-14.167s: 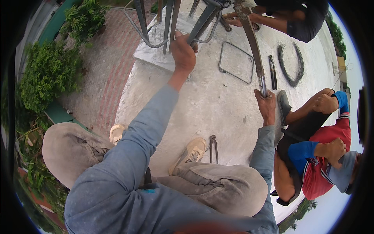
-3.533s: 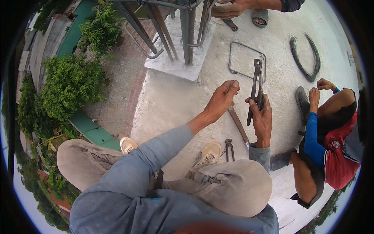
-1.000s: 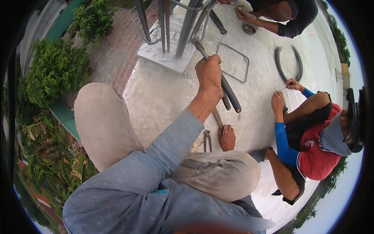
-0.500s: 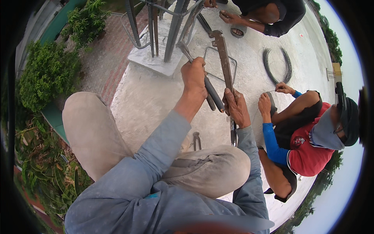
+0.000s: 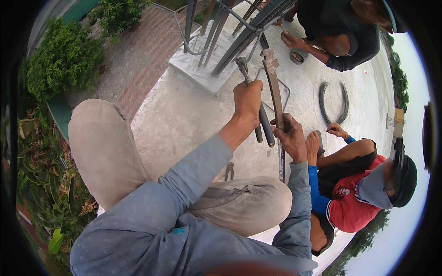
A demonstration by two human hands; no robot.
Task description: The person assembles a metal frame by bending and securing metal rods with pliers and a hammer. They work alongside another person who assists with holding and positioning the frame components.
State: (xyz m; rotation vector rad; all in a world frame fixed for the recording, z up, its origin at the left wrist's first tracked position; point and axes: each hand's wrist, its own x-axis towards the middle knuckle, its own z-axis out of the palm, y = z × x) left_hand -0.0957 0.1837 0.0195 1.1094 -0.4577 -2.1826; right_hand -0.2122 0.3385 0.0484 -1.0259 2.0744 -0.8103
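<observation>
My left hand [image 5: 247,102] is closed round a pair of pincers [image 5: 265,126], whose metal jaws point up and away and whose two dark handles stick out below my fist. Just to the right, my right hand [image 5: 293,139] grips a flat, rusty steel bar [image 5: 275,94] with a notched far end. The bar stands upright in the view, beside the pincers but apart from them. Below my right hand a dark rod [image 5: 282,168] shows; I cannot tell whether it belongs to the bar. Another pair of pincers [image 5: 229,171] lies on the concrete near my bent knee.
Upright rebar [image 5: 251,41] rises from a concrete block [image 5: 195,76] ahead. A bent steel stirrup [image 5: 286,99] and a coil of wire [image 5: 344,108] lie on the slab. A person in red [image 5: 352,207] crouches right, another in black [image 5: 340,37] beyond. The slab edge drops off left.
The view has shifted, so the scene sits lower and further right. The pincers' jaws have come closer to the bar's notched end. Both hands keep their hold.
</observation>
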